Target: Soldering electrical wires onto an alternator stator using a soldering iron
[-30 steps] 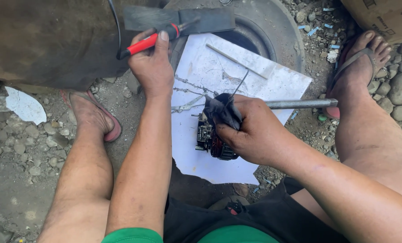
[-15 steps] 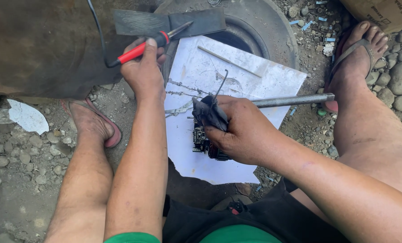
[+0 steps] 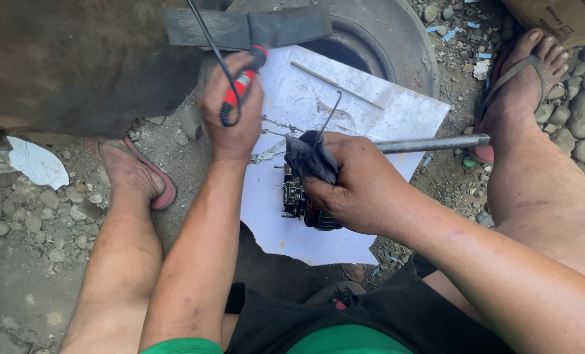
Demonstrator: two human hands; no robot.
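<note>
My left hand [image 3: 232, 124] has its fingers clenched around a red-handled tool [image 3: 242, 84] with a black cord [image 3: 208, 39]. My right hand [image 3: 358, 183] grips a dark rag [image 3: 311, 157] and a small black metal engine part [image 3: 299, 200], pressed onto the white sheet [image 3: 384, 111] lying on the gravel ground [image 3: 37, 242]. A grey metal rod [image 3: 430, 143] juts out just past my right hand.

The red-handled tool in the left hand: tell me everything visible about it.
The red-handled tool has a red grip with dark ends, plastic by its look. A thin black cord loops at its lower end and runs up out of frame. The left hand grips it tilted, tip up-right toward a black rubber strip. Its tip is hidden.
</note>
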